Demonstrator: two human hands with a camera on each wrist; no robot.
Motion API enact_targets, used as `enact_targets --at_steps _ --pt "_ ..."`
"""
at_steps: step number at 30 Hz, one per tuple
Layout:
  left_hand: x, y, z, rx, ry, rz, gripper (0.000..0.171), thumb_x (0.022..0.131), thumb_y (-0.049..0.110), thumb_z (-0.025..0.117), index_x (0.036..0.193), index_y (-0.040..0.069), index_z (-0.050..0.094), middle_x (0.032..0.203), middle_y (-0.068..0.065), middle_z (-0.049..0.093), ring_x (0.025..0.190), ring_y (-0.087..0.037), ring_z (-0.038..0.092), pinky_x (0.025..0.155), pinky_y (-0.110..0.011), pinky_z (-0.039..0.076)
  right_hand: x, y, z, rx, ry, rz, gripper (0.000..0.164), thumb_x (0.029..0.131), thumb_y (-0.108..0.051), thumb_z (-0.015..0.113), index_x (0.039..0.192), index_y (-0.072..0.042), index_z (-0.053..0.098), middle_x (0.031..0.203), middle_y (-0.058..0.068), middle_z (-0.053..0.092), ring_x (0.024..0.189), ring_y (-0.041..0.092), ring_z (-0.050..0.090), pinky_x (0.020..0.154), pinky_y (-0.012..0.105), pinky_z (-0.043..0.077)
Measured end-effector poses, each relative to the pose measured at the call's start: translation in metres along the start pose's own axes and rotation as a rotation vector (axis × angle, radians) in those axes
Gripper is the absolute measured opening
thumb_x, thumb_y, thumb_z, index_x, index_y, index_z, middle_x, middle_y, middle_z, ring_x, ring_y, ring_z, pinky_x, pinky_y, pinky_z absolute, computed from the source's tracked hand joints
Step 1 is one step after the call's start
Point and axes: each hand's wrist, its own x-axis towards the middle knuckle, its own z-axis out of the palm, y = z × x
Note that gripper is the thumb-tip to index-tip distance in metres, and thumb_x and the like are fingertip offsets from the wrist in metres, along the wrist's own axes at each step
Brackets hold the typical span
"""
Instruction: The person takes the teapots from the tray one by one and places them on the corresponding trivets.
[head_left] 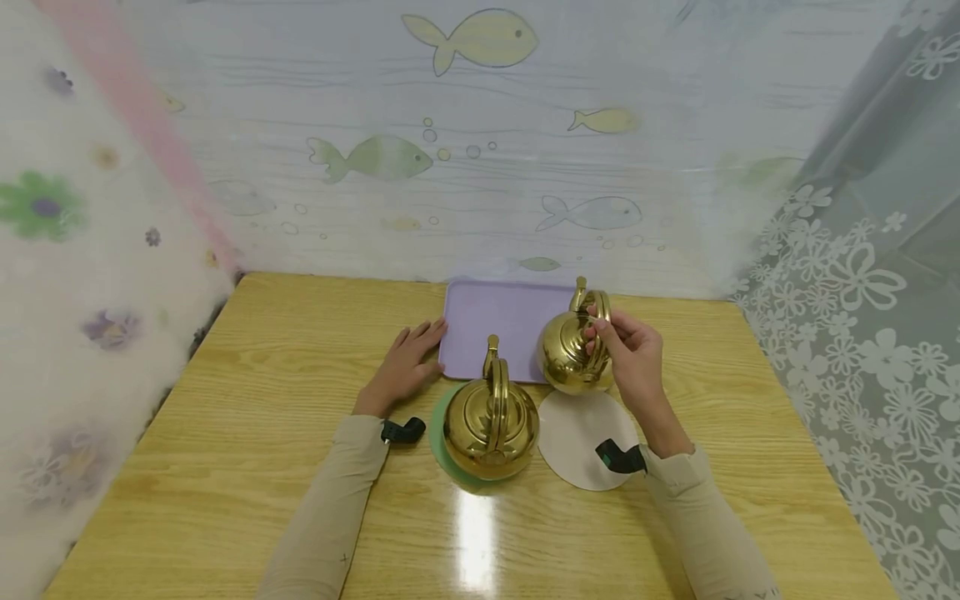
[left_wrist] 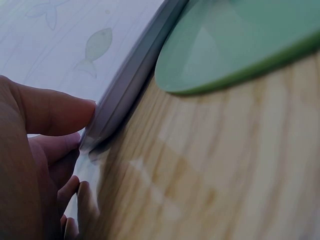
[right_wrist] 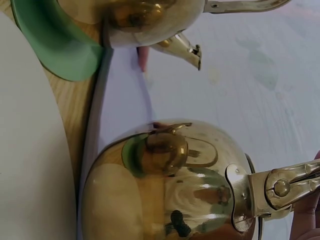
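My right hand [head_left: 636,354] grips the upright handle of a shiny gold kettle [head_left: 567,358], which is at the right end of a lilac tray [head_left: 487,325]. In the right wrist view this kettle [right_wrist: 170,195] fills the lower part, its handle bracket at the right. Flat at the tray's left edge, my left hand [head_left: 408,367] touches the rim with thumb and fingertips; the left wrist view shows the thumb against the tray's edge [left_wrist: 120,105]. A second gold kettle [head_left: 487,433] stands on a green round mat [head_left: 442,442], in front of the tray.
A white round mat [head_left: 585,446] lies on the wooden table [head_left: 300,500], right of the green one. Behind the table hangs a pale sheet [head_left: 480,167] with fish drawings. At the right is a curtain [head_left: 862,350] with white flowers.
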Motion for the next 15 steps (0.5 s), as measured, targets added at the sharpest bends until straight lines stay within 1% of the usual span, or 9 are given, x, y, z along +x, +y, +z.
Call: enact_targets --at_steps 7,15 --pt "0.0 0.001 0.001 0.003 -0.001 -0.002 0.072 0.094 0.022 0.06 0.158 0.004 0.034 0.165 -0.01 0.032 0.154 -0.037 0.024 0.127 -0.055 0.005 -0.005 -0.001 -0.001 -0.007 0.007 0.012 0.035 0.1 -0.003 0.06 0.121 0.026 0.058 0.083 0.001 0.073 0.073 0.01 0.068 0.064 0.02 0.058" --pt "-0.001 0.001 0.002 0.017 0.001 -0.005 0.071 0.095 0.022 0.059 0.159 0.004 0.033 0.166 -0.01 0.031 0.154 -0.038 0.023 0.127 -0.055 0.005 -0.012 -0.003 0.002 -0.014 0.002 0.012 0.034 0.1 -0.002 0.06 0.113 0.029 0.058 0.098 -0.002 0.077 0.075 0.011 0.068 0.066 0.021 0.059"
